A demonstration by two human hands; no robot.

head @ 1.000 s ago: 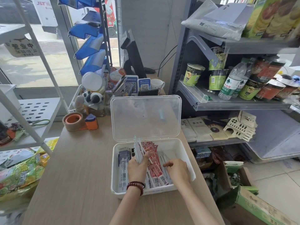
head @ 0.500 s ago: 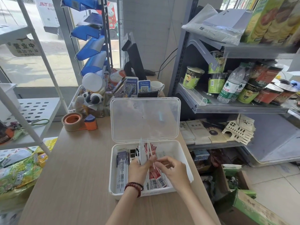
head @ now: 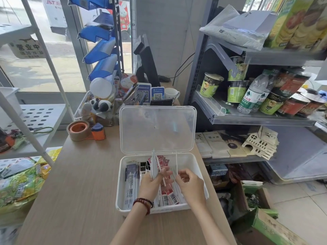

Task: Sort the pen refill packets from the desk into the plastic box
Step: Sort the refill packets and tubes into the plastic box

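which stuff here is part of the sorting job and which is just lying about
In the job: box, its open lid, packets gripped by the left hand, one packet pinched by the right hand.
Lying about: tape, mug, panda toy, water bottle, noodle cups.

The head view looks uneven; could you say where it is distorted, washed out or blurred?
Head view: wide-angle bowing of the white rack and grey shelving at the edges; window washed out; snack boxes top right smeared; plastic box, left hand and right hand sharp.
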